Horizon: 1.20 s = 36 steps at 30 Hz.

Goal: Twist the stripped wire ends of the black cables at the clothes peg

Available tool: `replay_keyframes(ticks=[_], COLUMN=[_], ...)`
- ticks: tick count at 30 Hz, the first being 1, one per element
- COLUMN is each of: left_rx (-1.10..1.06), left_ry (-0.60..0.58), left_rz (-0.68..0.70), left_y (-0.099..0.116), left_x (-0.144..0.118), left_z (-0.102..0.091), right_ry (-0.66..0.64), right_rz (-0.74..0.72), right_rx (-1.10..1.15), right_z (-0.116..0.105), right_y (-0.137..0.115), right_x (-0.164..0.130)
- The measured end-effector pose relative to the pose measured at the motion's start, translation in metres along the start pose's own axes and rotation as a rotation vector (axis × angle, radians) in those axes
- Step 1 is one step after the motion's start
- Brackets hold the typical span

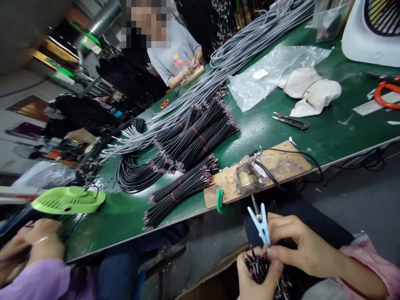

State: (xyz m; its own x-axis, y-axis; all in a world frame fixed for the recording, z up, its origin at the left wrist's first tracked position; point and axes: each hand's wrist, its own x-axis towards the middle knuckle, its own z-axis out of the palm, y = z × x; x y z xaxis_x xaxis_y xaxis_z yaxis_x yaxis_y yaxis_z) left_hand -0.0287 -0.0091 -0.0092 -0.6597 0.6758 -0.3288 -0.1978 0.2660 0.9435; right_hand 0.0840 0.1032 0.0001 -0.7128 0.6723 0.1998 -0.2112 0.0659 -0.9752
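Note:
My left hand (pixel 254 275) is closed around a bundle of thin black cables (pixel 258 266), whose stripped ends with red and pale wires point up. My right hand (pixel 293 239) is closed just above it, thumb and fingers pinched at the lower end of a light blue plastic clip (pixel 262 225). The clip's two arms spread upward in a V. Behind them shows a pointed metal tip (pixel 255 206), near the board's front edge; I cannot tell whether they touch. The fingertips hide what lies between the clip and the cables.
A stained wooden board (pixel 287 160) overhangs the green table (pixel 337 137). Black cable bundles (pixel 178 187), grey cables (pixel 237 54), snips (pixel 290 121), white gloves (pixel 312 89) and a green fan (pixel 70 200) lie on it. A co-worker's hands (pixel 40 237) are at left; another person (pixel 175 54) sits opposite.

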Motion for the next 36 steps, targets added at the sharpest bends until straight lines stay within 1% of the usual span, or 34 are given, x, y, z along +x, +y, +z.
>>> replay_keyframes(ticks=[4,6,8,9,11,13,14,15,16,19,21,24,26,28,29,31,34,36], left_rx=[0.052,0.029,-0.004,-0.016,-0.030,-0.046,-0.062,-0.084,-0.109,-0.164,-0.161,-0.101,-0.042,-0.003,-0.005,-0.054,-0.131,-0.112], left_ry=[-0.037,-0.062,-0.054,-0.028,0.071,0.189,0.232,0.250,0.238,0.103,0.033,0.016,-0.004,-0.047,-0.072,-0.112,-0.137,-0.132], left_rz=[0.038,0.026,-0.016,-0.041,-0.069,-0.054,-0.036,-0.013,0.007,0.031,0.044,0.124,0.201,0.267,0.277,0.226,0.131,0.122], left_y=[0.003,-0.002,-0.010,-0.014,-0.019,-0.020,-0.019,-0.016,-0.013,-0.005,-0.004,-0.007,-0.010,-0.012,-0.012,-0.012,-0.014,-0.017], left_x=[0.004,0.005,0.006,0.006,0.007,0.007,0.007,0.006,0.006,0.004,0.003,0.005,0.008,0.011,0.012,0.012,0.012,0.012], left_z=[0.003,0.001,-0.002,-0.004,-0.007,-0.006,-0.005,-0.002,0.000,0.007,0.008,0.005,0.001,-0.002,-0.003,-0.004,-0.004,-0.004], right_ry=[0.017,0.041,0.084,0.113,0.152,0.132,0.111,0.098,0.106,0.198,0.204,0.171,0.178,0.194,0.200,0.208,0.198,0.180], right_rz=[-0.005,0.003,-0.025,-0.071,-0.211,-0.328,-0.346,-0.335,-0.303,-0.169,-0.090,-0.026,-0.001,0.032,0.051,0.093,0.155,0.167], right_rx=[-0.072,-0.131,-0.189,-0.216,-0.275,-0.311,-0.309,-0.294,-0.274,-0.236,-0.213,-0.173,-0.171,-0.167,-0.152,-0.091,0.073,0.148], right_z=[-0.002,-0.002,0.000,0.001,0.004,0.006,0.007,0.007,0.007,0.005,0.004,0.006,0.009,0.011,0.012,0.012,0.009,0.008], right_y=[-0.001,-0.001,0.001,0.003,0.006,0.007,0.008,0.008,0.009,0.009,0.009,0.008,0.008,0.010,0.012,0.017,0.024,0.025], right_x=[-0.001,-0.002,-0.005,-0.007,-0.012,-0.018,-0.020,-0.022,-0.023,-0.021,-0.019,-0.016,-0.015,-0.015,-0.015,-0.015,-0.015,-0.015])
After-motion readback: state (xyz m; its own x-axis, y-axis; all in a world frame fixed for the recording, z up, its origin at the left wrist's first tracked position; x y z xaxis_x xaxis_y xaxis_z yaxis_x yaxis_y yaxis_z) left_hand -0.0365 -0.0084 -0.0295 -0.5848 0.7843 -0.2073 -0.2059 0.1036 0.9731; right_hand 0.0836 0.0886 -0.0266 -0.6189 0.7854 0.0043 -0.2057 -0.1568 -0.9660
